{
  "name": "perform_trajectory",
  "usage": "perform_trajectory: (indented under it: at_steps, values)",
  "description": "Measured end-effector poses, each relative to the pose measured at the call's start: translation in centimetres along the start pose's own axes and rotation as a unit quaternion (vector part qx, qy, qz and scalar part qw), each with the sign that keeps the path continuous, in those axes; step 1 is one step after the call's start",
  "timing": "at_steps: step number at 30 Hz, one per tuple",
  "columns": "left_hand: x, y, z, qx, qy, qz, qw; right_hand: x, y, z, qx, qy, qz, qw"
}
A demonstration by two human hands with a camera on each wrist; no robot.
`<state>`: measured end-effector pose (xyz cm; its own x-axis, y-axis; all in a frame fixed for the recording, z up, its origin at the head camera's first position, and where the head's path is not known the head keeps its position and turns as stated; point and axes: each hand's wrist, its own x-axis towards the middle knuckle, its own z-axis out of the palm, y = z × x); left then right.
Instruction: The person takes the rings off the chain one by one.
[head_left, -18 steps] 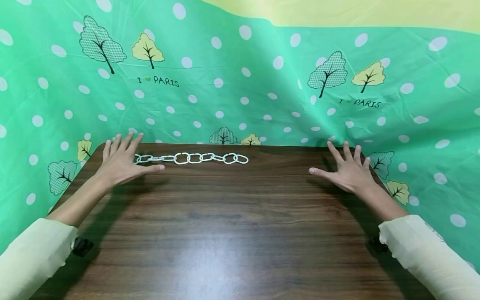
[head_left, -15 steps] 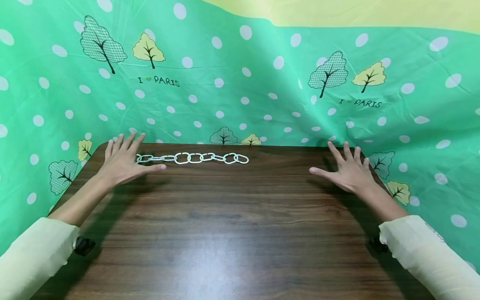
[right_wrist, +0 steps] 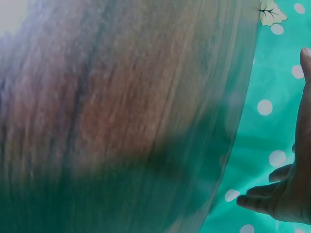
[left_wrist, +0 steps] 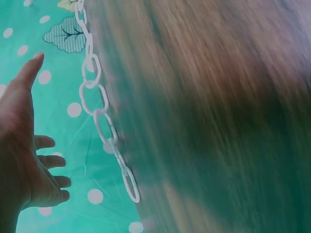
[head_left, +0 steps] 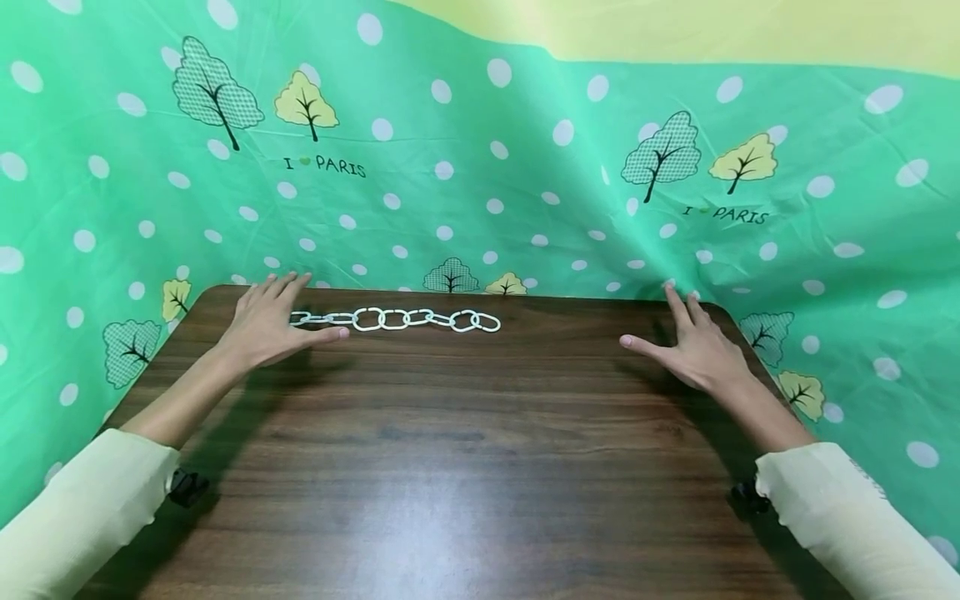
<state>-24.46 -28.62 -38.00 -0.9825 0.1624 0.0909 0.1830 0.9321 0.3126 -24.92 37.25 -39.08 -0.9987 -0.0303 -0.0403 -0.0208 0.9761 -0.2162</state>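
A white chain (head_left: 393, 319) of several oval links lies stretched out along the back edge of the brown wooden table (head_left: 420, 433). My left hand (head_left: 266, 325) hovers over the chain's left end and hides part of it in the head view; its thumb is spread away from the fingers and it holds nothing. In the left wrist view the whole row of chain links (left_wrist: 95, 99) runs beside that hand (left_wrist: 24, 150). Toward the table's right back corner, my right hand (head_left: 701, 350) is held with thumb spread wide, well apart from the chain, and grips nothing.
Behind and beside the table hangs a green cloth (head_left: 525, 183) with white dots and printed trees, close against the back edge. Dark devices are strapped under both wrists, such as the left one (head_left: 187, 487).
My left hand has shifted slightly right and its fingers have drawn closer together. The right hand's fingers have also come closer together. The chain keeps its place on the table.
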Motion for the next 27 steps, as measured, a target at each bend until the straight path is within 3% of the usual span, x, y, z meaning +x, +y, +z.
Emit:
perform_trajectory:
  at_steps: [15,27]
  values:
    - [0.5,2.4,0.3,-0.008,-0.014,0.02,0.9997,0.2,-1.0,0.7,-0.003,-0.003,-0.002,1.0]
    - [1.0,3.8,1.6,-0.035,-0.009,0.028,0.9989,0.5,-1.4,0.4,-0.004,-0.004,-0.013,0.9999]
